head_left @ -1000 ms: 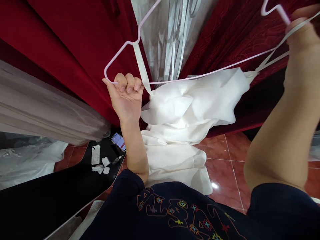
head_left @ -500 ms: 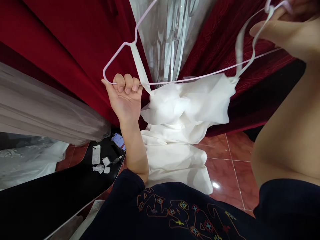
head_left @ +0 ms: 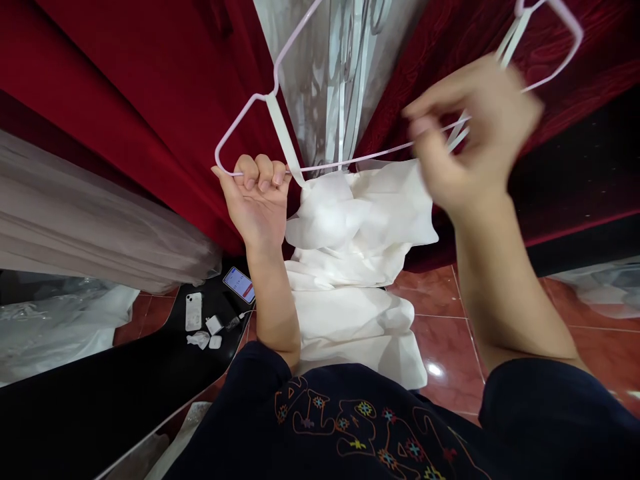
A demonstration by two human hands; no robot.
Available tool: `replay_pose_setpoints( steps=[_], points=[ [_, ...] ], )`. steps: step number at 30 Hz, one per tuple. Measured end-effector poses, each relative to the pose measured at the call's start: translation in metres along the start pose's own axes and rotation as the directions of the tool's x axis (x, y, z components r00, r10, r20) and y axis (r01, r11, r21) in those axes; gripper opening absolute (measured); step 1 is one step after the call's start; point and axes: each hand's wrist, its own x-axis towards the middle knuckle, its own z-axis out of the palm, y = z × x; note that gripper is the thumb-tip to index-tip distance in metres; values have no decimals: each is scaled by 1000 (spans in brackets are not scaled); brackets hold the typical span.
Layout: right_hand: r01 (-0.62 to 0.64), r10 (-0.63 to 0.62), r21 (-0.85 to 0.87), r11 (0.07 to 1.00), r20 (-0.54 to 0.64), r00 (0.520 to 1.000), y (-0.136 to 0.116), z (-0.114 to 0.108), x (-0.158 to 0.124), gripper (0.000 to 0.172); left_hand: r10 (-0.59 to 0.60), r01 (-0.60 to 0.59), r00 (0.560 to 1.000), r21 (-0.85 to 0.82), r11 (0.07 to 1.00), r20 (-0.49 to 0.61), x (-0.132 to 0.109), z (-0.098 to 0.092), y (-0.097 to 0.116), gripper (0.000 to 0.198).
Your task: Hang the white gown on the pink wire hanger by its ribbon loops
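Note:
A pale pink hanger (head_left: 373,157) is held up in front of me, with a white ruffled dress (head_left: 350,220) hanging from it by its straps. My left hand (head_left: 263,193) is closed around the left end of the hanger's bottom bar. One white strap (head_left: 284,137) runs from the left notch down beside those fingers. My right hand (head_left: 475,133), blurred by motion, is in front of the bar's right part, near the right strap (head_left: 511,41), which loops over the right notch. Its thumb and forefinger are bent but apart, and nothing shows held in them.
Red curtains (head_left: 150,120) hang behind, with sheer grey fabric (head_left: 335,73) between them. At the left, a black surface (head_left: 165,360) carries a lit phone (head_left: 239,285), a white phone (head_left: 193,312) and a charger (head_left: 213,325). Red floor tiles (head_left: 445,347) lie below.
My right hand has moved left and down from the hanger's right notch and let go of the strap there. The hanger's right end now shows. My left hand keeps its hold.

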Motion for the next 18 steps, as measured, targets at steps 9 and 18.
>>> replay_pose_setpoints(
  steps=[9, 18],
  points=[
    [24, -36, -102, 994, -122, 992, -2, 50, -30, 26, -48, 50, 998, -46, 998, 38, -7, -5, -4, 53],
    [-81, 76, -43, 996, -114, 991, -9, 66, -20, 37, -234, 216, 959, 121, 969, 163, -17, -11, -18, 32]
  ],
)
